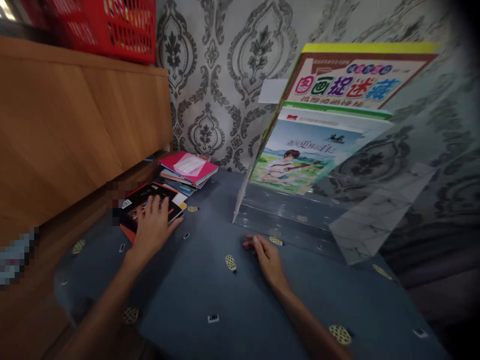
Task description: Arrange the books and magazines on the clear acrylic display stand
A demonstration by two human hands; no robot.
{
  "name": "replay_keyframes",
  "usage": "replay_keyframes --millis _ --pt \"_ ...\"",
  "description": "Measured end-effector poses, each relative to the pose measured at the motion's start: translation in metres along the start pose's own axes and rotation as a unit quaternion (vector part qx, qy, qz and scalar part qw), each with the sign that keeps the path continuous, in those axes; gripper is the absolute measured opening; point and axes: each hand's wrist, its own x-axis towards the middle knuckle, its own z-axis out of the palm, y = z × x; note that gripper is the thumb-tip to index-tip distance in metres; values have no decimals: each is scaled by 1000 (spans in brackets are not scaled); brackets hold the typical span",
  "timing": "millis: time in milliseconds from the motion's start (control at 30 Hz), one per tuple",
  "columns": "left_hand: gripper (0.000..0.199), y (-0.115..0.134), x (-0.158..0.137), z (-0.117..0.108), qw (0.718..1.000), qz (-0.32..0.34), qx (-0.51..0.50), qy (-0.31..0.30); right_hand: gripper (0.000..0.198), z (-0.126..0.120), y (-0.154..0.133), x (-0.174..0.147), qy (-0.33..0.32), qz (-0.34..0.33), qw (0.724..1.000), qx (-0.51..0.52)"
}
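My left hand [154, 222] lies over a black book [132, 209], fingers spread on its cover and thumb by its right edge. Under that book an orange-red edge shows. Just behind is a stack of books topped by a pink book [204, 170] with a pale label. My right hand [265, 254] rests on the cloth with its fingers curled in and nothing visible in them. In front of it stands a clear tiered rack [285, 207]. A book with a guitar player on its cover [300, 155] leans there, ahead of a taller yellow-edged book [352, 75].
A blue-grey cloth [187, 290] with pineapple prints covers the table. On the left stands a wooden cabinet [86, 125] with a red plastic basket [127, 30] on top. Patterned wallpaper [210, 100] rises behind. The rack's clear side panel [378, 220] juts out at right.
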Motion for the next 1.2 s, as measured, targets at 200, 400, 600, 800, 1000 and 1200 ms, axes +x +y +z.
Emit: replay_keyframes --millis 200,400,600,800,1000,1200 --pt "83 -18 -22 -3 984 -84 93 -124 67 -2 -2 -1 -35 -25 999 18" --pt "66 5 -35 -10 975 -58 157 -144 60 -3 0 -1 -46 -49 997 31" --pt "60 63 -70 -21 964 -6 213 -157 53 -2 -2 -5 -53 -86 995 19" --pt "56 165 -113 -35 953 47 199 -221 54 0 3 -2 -27 -82 988 129" --pt "67 235 -144 -55 938 185 75 -283 54 -15 21 11 -26 10 950 312" --pt "44 214 -131 -60 950 195 1 -242 50 -29 20 3 -35 -5 961 276"
